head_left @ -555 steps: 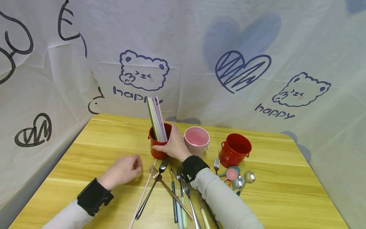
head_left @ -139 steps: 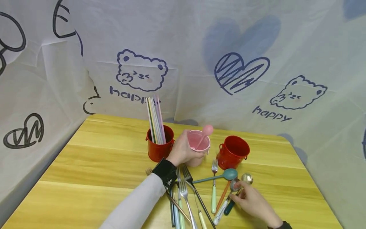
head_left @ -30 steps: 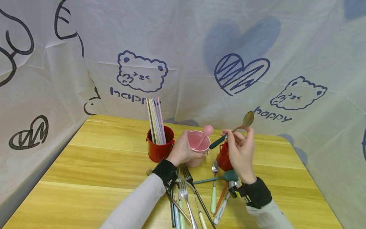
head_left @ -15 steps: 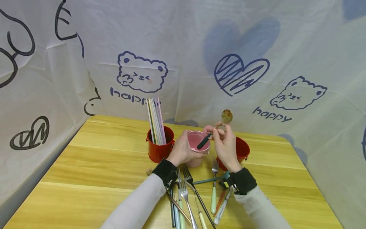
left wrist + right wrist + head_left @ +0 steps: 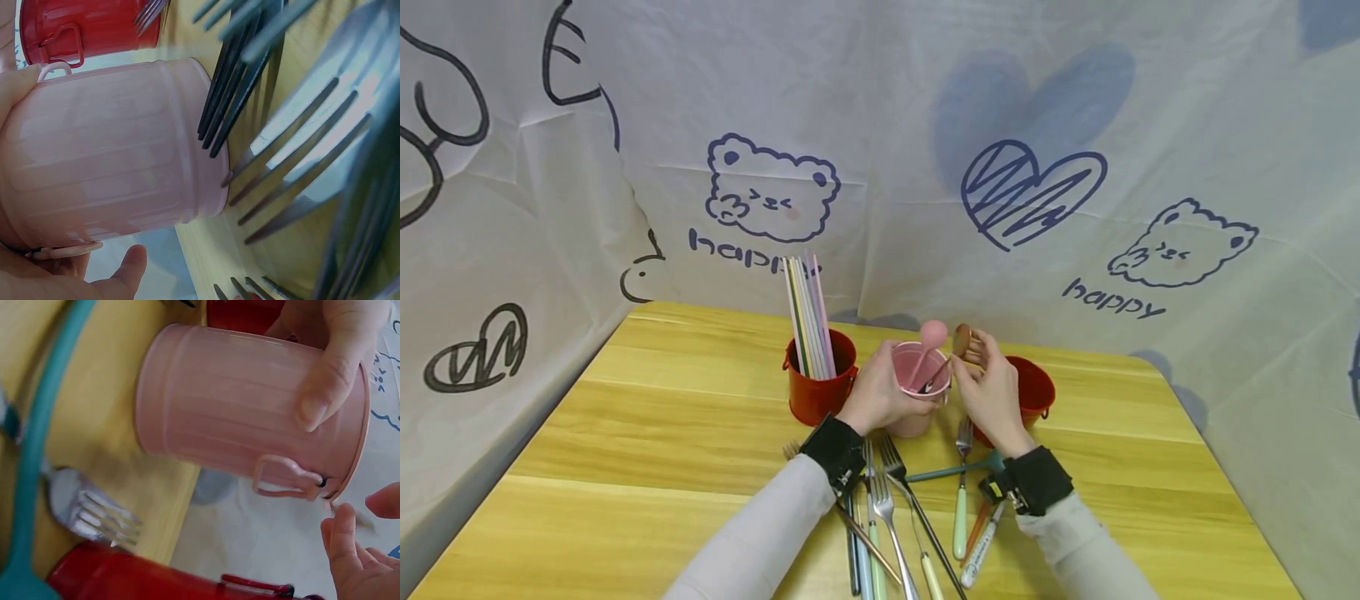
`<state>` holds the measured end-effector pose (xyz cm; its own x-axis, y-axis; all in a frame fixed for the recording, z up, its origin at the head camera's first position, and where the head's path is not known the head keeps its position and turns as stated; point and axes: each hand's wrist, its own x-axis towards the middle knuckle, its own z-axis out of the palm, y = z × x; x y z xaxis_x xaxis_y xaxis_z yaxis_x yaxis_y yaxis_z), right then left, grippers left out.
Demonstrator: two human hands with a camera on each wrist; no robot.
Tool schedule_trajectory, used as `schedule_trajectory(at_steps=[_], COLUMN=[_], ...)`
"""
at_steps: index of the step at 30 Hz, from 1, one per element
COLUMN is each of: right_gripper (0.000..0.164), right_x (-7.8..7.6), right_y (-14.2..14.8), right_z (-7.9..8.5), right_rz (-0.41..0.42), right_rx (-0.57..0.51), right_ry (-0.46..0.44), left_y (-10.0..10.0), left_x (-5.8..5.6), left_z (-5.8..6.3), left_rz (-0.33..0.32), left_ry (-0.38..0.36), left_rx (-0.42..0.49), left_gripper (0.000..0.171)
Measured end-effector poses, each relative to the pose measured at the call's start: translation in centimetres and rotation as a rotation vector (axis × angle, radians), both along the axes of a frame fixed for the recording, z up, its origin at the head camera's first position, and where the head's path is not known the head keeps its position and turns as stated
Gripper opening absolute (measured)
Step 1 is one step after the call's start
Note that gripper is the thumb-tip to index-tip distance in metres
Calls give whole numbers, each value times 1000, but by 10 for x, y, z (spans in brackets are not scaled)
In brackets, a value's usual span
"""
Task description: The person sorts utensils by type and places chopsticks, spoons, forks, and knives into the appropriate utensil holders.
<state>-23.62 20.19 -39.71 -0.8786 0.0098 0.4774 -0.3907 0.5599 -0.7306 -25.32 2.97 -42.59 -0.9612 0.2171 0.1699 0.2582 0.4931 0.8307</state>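
Note:
My left hand (image 5: 880, 396) holds the pink bucket (image 5: 912, 423) near its rim, fingers wrapped round its left side; the left wrist view shows the bucket wall (image 5: 112, 150) close up. A pink spoon (image 5: 934, 333) leans in it, bowl up. My right hand (image 5: 992, 392) is at the bucket's right rim, thumb and fingers about a gold spoon (image 5: 962, 340) with a dark green handle. That handle slants down inside the bucket, its lower end hidden. In the right wrist view the spoon is blurred beside the fingertips (image 5: 342, 528).
Left of the pink bucket stands a red bucket (image 5: 811, 400) of straws (image 5: 808, 321). Another red bucket (image 5: 1036, 390) is partly behind my right hand. In front lie several forks (image 5: 882, 500), a teal spoon (image 5: 947, 472), and a white-handled utensil (image 5: 977, 558) on the wooden table (image 5: 647, 458).
Over the last second my right hand brings the gold spoon left and lowers its handle into the pink bucket. Earlier, the pink spoon lay on the table. My left hand keeps its grip.

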Motion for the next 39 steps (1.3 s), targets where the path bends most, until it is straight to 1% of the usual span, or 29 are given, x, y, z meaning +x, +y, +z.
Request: schedule_trajectory(at_steps=[3,5,11,15,18,23,31,35,39], right_gripper=[45,41,25,20,18,15,14,15,18], right_x=[5,12,44,59,67,78,80,84,87], right_y=[3,4,0,4,11,27,68,77,77], right_z=[-3,-2,15,17,17,12,-20,-26,-28], right_rz=[-1,3,44,77,103,129,120,125,141], right_rx=[2,6,37,64,81,114,213,244,321], right_ry=[7,29,100,93,52,-47,-162,-215,-270], left_y=[0,0,0,0,0,-1,0,0,0], left_x=[0,-1,0,0,0,1,0,1,1], left_z=[0,0,0,0,0,2,2,2,1], left_rz=[5,9,10,4,2,-1,-4,-5,-6], left_ry=[9,8,-10,-12,-14,-25,-38,-33,-27], left_rx=[-19,-24,-13,-5,-6,-3,8,12,18], left_gripper=[93,94,94,93,93,92,92,91,92])
